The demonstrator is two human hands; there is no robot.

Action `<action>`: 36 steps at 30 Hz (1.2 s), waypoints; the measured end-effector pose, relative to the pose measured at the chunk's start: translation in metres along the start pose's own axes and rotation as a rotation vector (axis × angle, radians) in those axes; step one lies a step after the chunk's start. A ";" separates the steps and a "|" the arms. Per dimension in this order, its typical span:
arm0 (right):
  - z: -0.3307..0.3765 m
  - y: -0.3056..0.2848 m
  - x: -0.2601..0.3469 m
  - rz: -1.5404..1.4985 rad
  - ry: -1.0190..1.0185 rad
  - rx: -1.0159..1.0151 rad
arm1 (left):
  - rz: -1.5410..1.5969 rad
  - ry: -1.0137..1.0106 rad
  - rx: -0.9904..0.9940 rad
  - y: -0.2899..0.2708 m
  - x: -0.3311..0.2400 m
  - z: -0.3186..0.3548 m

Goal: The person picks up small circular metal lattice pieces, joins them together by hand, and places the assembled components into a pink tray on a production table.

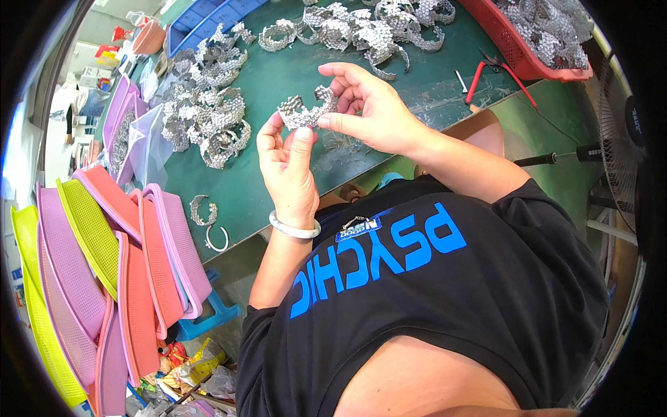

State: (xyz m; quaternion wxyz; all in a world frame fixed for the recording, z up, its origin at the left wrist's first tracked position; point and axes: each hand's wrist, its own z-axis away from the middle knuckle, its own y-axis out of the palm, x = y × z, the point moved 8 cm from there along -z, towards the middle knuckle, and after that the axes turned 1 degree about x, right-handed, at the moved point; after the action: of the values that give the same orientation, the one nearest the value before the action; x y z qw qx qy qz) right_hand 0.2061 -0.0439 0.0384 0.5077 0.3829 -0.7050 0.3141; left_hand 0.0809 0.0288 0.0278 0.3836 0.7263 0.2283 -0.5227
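A curved silver cuff bracelet (303, 120) with a honeycomb-like surface is held up over the table between my two hands. My left hand (288, 163) pinches its lower left part with the thumb in front. The thumb of my right hand (375, 111) presses on the cuff's right end, with the fingers curled behind it. Left of my hands lies a heap of similar silver cuffs (208, 121). A larger spread of silver cuffs (365, 31) covers the far side of the table.
The green table (278, 83) bears red-handled pliers (476, 82) at right. A red basket (486, 28) of silver pieces stands far right, a blue bin (208, 24) far left. Stacked colored plastic baskets (142, 257) crowd the left, beside a thin white ring (217, 240). A fan (618, 132) stands right.
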 end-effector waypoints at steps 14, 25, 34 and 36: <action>0.008 0.002 0.011 -0.163 -0.026 0.030 | 0.185 -0.202 -0.013 -0.011 0.019 -0.006; 0.015 0.005 0.025 -0.239 -0.096 0.068 | 0.364 -0.260 0.085 -0.012 0.025 -0.010; 0.022 0.015 0.054 0.002 -0.382 0.187 | 0.666 -0.344 0.182 0.005 0.021 -0.011; 0.022 0.020 0.059 0.049 -0.433 0.209 | 0.705 -0.375 0.190 0.005 0.023 -0.011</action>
State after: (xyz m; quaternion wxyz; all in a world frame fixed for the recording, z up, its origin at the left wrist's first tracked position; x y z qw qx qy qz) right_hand 0.1673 -0.0656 0.0877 0.2946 0.4744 -0.7701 0.3083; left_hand 0.0992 0.0331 0.0097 0.5054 0.6843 -0.1579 -0.5013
